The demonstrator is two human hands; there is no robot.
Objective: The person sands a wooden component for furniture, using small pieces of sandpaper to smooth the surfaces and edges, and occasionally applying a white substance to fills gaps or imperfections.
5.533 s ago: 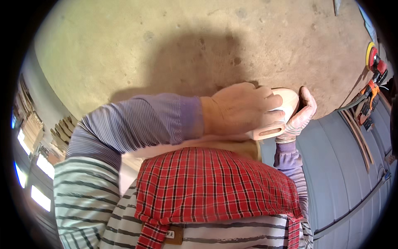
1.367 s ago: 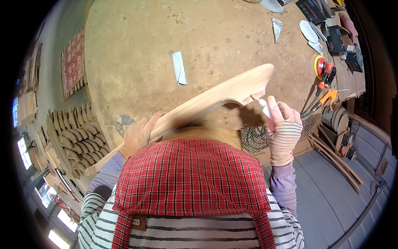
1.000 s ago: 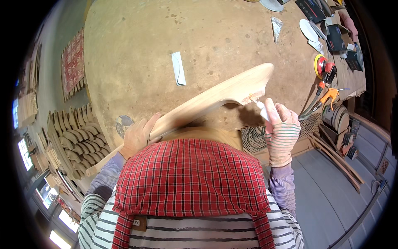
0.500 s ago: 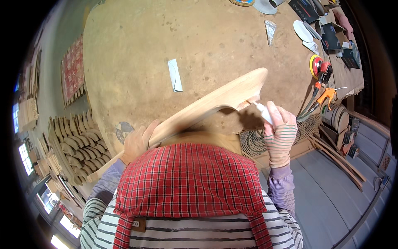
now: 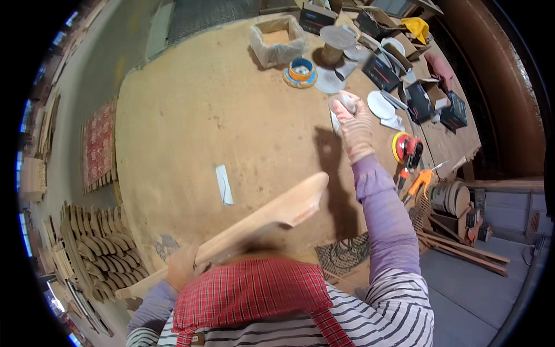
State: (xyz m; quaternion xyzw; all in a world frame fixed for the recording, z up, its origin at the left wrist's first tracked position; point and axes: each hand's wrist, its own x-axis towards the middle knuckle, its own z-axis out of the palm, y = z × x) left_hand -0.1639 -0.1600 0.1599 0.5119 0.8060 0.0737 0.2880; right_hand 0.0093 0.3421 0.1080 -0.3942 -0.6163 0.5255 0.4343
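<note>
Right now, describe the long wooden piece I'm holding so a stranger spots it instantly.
Find the big tan table, on the side just above the red checked apron. There a long, pale wooden piece slants up rightward, its lower part in your left grip. Unlike the stacked curved pieces at left, it is held singly, its broad end over the table.

(a) Red plaid apron (image 5: 251, 292) is overlying white, dark-striped shirt (image 5: 399, 298) | (b) purple sleeves (image 5: 384, 214) are showing soft creases | (c) pale glove (image 5: 359, 142) is covering right hand (image 5: 354, 122)
</note>
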